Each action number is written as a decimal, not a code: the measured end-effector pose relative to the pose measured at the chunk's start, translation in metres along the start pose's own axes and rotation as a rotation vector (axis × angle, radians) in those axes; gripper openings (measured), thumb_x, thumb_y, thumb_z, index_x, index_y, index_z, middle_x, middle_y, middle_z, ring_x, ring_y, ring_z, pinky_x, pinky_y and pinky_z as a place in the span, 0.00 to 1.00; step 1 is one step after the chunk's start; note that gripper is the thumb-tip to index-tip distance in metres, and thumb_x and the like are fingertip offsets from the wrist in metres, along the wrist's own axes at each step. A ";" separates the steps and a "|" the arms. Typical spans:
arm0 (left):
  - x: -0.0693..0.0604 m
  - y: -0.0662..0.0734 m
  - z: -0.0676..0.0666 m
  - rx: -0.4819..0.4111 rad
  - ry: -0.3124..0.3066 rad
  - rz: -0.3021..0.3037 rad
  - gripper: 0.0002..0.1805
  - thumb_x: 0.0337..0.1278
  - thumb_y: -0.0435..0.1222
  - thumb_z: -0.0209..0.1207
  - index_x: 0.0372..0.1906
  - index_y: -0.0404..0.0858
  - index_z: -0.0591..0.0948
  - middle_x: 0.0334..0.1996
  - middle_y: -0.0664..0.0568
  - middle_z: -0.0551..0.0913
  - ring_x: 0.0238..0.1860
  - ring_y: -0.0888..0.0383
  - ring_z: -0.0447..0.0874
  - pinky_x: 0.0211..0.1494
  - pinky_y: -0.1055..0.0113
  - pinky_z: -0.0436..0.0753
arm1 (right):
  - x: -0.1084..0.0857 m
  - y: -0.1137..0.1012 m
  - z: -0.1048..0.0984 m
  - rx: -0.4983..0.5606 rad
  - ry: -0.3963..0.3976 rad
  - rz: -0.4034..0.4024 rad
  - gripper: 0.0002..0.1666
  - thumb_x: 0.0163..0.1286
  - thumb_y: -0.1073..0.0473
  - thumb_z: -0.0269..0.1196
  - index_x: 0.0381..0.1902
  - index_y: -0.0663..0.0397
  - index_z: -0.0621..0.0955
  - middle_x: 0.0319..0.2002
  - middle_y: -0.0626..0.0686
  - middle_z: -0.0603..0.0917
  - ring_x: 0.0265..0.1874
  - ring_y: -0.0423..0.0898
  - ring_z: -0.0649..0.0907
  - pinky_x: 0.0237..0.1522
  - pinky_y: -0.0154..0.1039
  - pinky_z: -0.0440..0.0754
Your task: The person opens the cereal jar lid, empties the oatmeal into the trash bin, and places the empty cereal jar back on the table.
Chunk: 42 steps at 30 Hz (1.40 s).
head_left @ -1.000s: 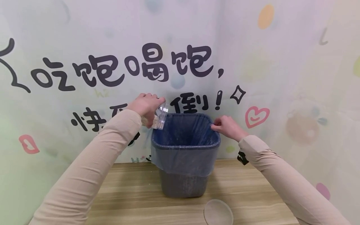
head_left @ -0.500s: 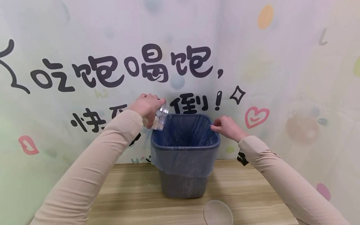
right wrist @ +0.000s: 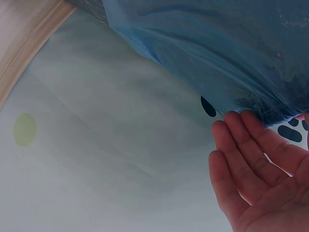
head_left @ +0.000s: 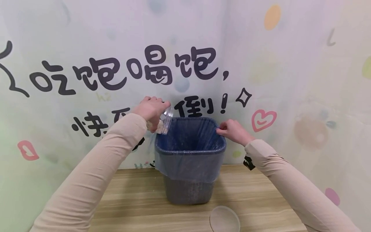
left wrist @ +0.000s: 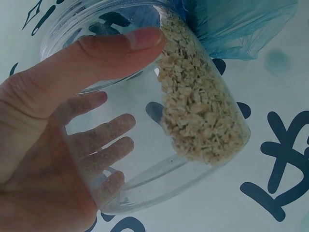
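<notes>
My left hand [head_left: 150, 109] grips a clear plastic jar [head_left: 167, 118] tipped on its side, its mouth at the left rim of a grey-blue trash can [head_left: 189, 191]. In the left wrist view, rolled oats [left wrist: 198, 96] lie along the jar's lower side, and the thumb presses near its neck. A thin blue bag [head_left: 188, 166] lines the can and hangs over its rim. At the right rim, my right hand [head_left: 234, 131] pinches the edge with the bag; the right wrist view shows its fingertips against the bag [right wrist: 207, 53], with the thumb mostly out of frame.
A round, pale translucent lid [head_left: 224, 219] lies on the wood-grain table [head_left: 130, 199], in front of the can. Close behind the can stands a pale wall [head_left: 246, 42] with large black characters and coloured shapes.
</notes>
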<state>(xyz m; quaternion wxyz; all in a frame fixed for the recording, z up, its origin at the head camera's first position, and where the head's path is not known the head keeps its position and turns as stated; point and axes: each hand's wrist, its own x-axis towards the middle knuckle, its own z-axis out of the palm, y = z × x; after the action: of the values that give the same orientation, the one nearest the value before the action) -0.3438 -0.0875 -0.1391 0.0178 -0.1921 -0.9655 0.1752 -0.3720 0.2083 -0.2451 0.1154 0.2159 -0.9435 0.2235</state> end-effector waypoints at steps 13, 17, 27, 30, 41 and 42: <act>-0.001 0.001 0.000 0.013 0.007 -0.004 0.52 0.28 0.34 0.79 0.66 0.39 0.64 0.61 0.39 0.70 0.62 0.41 0.65 0.67 0.48 0.60 | 0.001 -0.001 0.000 0.008 -0.011 0.012 0.15 0.67 0.59 0.60 0.37 0.69 0.84 0.31 0.57 0.85 0.29 0.49 0.82 0.37 0.45 0.81; -0.001 0.001 0.001 0.008 0.009 -0.006 0.52 0.28 0.34 0.79 0.66 0.39 0.64 0.61 0.39 0.70 0.62 0.41 0.65 0.67 0.47 0.60 | -0.001 -0.001 0.001 0.013 -0.005 0.006 0.14 0.67 0.60 0.60 0.37 0.69 0.84 0.31 0.58 0.86 0.30 0.50 0.82 0.38 0.46 0.81; -0.002 -0.002 0.003 -0.011 0.031 0.002 0.54 0.27 0.34 0.79 0.68 0.39 0.63 0.62 0.39 0.69 0.63 0.41 0.64 0.67 0.47 0.59 | -0.002 -0.001 -0.001 0.018 -0.003 0.013 0.15 0.68 0.60 0.60 0.39 0.70 0.84 0.33 0.59 0.86 0.32 0.51 0.83 0.39 0.47 0.81; -0.002 -0.004 0.004 -0.018 0.038 0.004 0.54 0.27 0.34 0.79 0.68 0.40 0.63 0.62 0.39 0.69 0.62 0.41 0.64 0.67 0.47 0.59 | -0.001 -0.002 -0.001 0.022 -0.005 0.011 0.15 0.68 0.60 0.60 0.39 0.70 0.84 0.33 0.59 0.86 0.31 0.51 0.83 0.39 0.47 0.81; -0.007 -0.001 0.004 0.007 0.063 0.014 0.52 0.26 0.32 0.78 0.66 0.39 0.64 0.61 0.39 0.70 0.62 0.41 0.65 0.67 0.47 0.60 | -0.001 -0.004 0.000 0.021 -0.002 0.010 0.14 0.68 0.60 0.60 0.36 0.69 0.84 0.31 0.58 0.85 0.29 0.49 0.82 0.37 0.46 0.81; -0.007 0.000 0.003 0.013 0.064 0.015 0.52 0.26 0.32 0.78 0.66 0.39 0.64 0.61 0.39 0.70 0.62 0.41 0.65 0.67 0.47 0.60 | -0.001 -0.004 0.000 0.022 0.000 0.015 0.14 0.68 0.61 0.60 0.36 0.69 0.84 0.31 0.58 0.85 0.29 0.49 0.82 0.38 0.46 0.81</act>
<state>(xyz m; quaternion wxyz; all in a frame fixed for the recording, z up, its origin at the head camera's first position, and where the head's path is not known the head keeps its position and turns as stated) -0.3373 -0.0916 -0.1420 0.0486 -0.2048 -0.9617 0.1753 -0.3690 0.2054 -0.2444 0.1113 0.2102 -0.9425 0.2346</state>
